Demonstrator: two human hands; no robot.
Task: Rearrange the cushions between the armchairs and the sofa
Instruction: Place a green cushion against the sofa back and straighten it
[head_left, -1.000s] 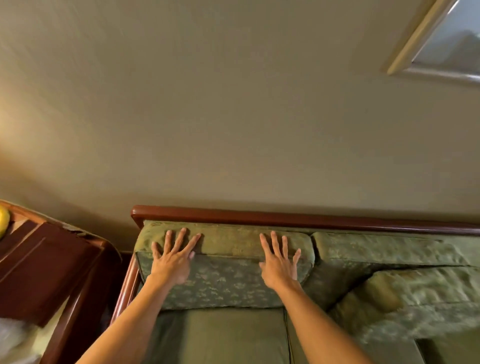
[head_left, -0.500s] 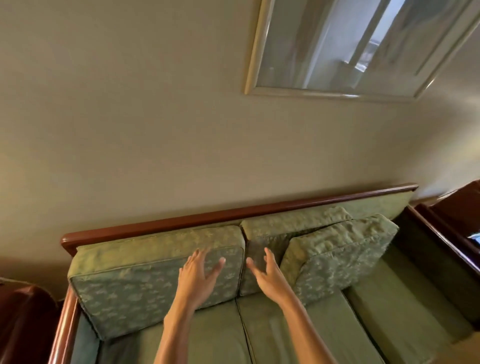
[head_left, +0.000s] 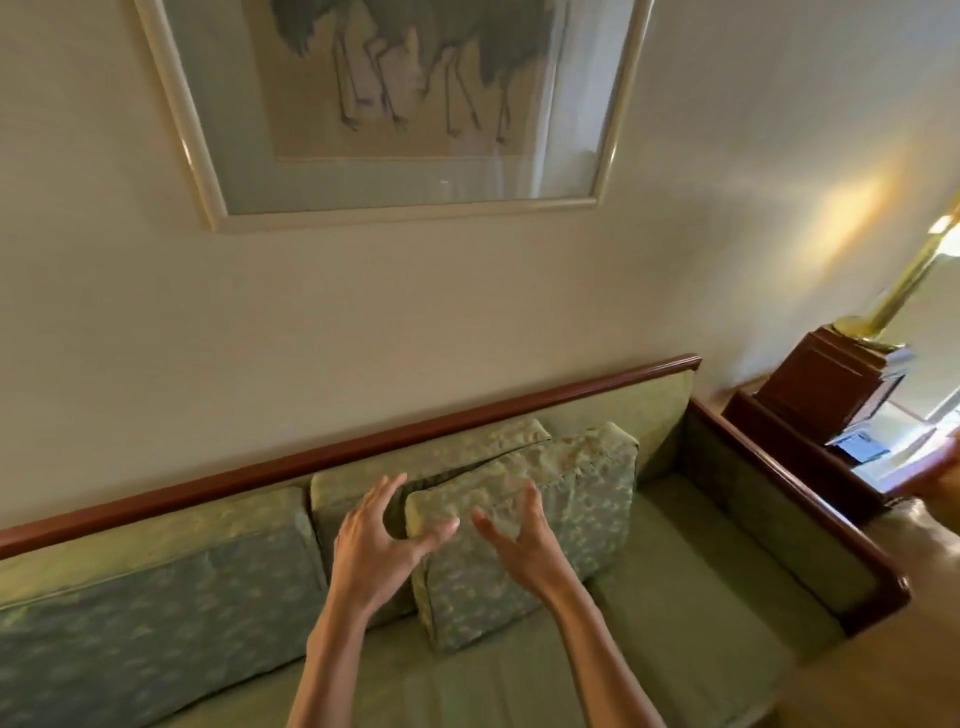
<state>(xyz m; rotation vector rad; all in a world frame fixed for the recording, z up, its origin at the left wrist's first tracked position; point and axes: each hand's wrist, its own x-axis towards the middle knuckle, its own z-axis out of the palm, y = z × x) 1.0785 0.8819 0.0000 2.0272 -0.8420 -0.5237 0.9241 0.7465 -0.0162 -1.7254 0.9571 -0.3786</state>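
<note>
We find the sofa (head_left: 691, 613) carrying three patterned green cushions along its back. The left cushion (head_left: 156, 587) sits seated against the backrest, its long axis running along the sofa, face turned toward the room. The middle cushion (head_left: 363, 483) stands behind, likewise against the backrest. The front cushion (head_left: 566, 519) leans in front of it, overlapping its right part, tilted back with its top edge higher toward the wall and its long axis roughly parallel to the backrest.

The left hand (head_left: 374, 551) is spread, fingers reaching over the front cushion's upper left corner, thumb at its face; the grip is released, though we cannot tell whether the fingertips touch. The right hand (head_left: 519, 540) is likewise released, fingers relaxed before the cushion's face.

We judge the left cushion placed. The front cushion is not yet taken up; the sofa's right end stands without a back cushion, and it may belong there. No armchair is in view, so that share cannot be assessed.
</note>
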